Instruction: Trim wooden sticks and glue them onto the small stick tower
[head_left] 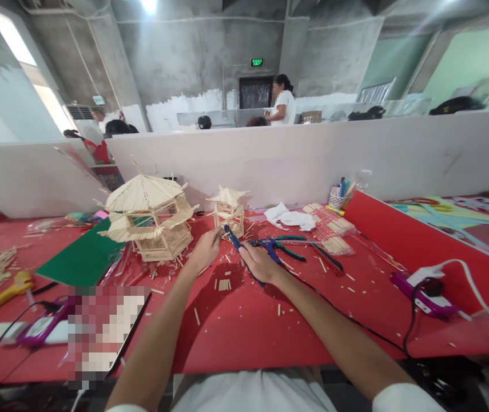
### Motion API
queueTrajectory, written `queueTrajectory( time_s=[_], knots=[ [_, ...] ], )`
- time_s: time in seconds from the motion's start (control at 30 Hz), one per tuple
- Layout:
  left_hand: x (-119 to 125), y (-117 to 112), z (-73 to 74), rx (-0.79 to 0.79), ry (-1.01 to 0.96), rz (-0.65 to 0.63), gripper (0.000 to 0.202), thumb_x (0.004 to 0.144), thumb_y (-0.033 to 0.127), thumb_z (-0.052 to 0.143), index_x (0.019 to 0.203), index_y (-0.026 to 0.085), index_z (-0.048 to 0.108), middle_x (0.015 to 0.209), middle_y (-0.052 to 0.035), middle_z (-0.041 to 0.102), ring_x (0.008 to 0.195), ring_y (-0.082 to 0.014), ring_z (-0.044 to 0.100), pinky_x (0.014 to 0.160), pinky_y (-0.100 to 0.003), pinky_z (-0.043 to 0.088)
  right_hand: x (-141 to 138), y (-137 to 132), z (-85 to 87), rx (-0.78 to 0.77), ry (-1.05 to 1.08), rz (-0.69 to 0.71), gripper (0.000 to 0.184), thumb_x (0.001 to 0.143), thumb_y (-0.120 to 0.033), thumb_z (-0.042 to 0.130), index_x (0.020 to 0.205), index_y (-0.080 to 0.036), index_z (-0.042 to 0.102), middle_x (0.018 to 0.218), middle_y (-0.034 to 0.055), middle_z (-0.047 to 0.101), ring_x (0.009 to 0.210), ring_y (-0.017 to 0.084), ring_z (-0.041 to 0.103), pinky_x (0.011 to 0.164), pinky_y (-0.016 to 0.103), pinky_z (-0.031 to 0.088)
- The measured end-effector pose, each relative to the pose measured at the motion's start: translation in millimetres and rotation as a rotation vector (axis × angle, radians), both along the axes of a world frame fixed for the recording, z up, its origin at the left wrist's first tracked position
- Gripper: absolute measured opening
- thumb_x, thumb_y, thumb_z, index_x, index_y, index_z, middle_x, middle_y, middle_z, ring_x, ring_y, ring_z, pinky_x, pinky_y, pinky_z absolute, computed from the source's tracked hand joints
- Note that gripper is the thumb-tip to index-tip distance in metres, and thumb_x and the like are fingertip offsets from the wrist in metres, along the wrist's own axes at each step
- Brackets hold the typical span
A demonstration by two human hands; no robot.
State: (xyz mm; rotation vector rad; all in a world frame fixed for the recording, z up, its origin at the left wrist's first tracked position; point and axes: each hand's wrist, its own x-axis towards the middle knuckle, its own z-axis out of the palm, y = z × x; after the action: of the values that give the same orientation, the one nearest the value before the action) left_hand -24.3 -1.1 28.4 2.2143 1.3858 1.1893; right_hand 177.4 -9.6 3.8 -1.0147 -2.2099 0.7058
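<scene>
My right hand (259, 260) is closed around a long dark blue hand tool (236, 239), whose exact kind I cannot make out. The tool points away from me and to the left. Close to its tip, my left hand (209, 246) has its fingers pinched together; anything between them is too small to see. Just beyond both hands stands a small pavilion model (229, 210) made of wooden sticks. Below them a little panel of short sticks (224, 284) lies on the red tabletop (235, 337).
A larger stick pavilion (150, 217) stands left, beside a green board (83, 254). Teal-handled pliers (291, 247), bagged sticks (337, 245) and white tissue (289, 217) lie right. A yellow glue gun (2, 292) and purple power strips (426, 294) sit outward. A partition (270, 163) rises behind.
</scene>
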Motion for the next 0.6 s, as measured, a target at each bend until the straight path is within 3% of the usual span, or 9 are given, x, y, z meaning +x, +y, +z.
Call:
queueTrajectory(
  time_s=[0.27, 0.6],
  knots=[
    [-3.9, 3.9, -1.8, -0.019, -0.019, -0.040, 0.022, 0.085, 0.015, 0.040, 0.089, 0.016, 0.061, 0.080, -0.0067, 0.066, 0.074, -0.0193, 0.056, 0.073, -0.028, 0.043, 1.3, -1.2, 3.2, -0.008, 0.004, 0.019, 0.030, 0.103, -0.037, 0.028, 0.094, -0.020, 0.050, 0.067, -0.0018, 0.060, 0.059, 0.014, 0.059, 0.063, 0.024, 0.038],
    [-4.4, 2.1, 1.5, -0.014, 0.018, -0.025, 0.019, 0.085, 0.014, 0.038, 0.079, 0.016, 0.056, 0.069, -0.0025, 0.058, 0.064, -0.0155, 0.048, 0.066, -0.026, 0.038, 1.1, -1.6, 2.9, -0.002, 0.003, 0.018, 0.030, 0.103, -0.038, 0.027, 0.097, -0.020, 0.051, 0.067, -0.0014, 0.061, 0.060, 0.015, 0.059, 0.064, 0.024, 0.037]
  ],
)
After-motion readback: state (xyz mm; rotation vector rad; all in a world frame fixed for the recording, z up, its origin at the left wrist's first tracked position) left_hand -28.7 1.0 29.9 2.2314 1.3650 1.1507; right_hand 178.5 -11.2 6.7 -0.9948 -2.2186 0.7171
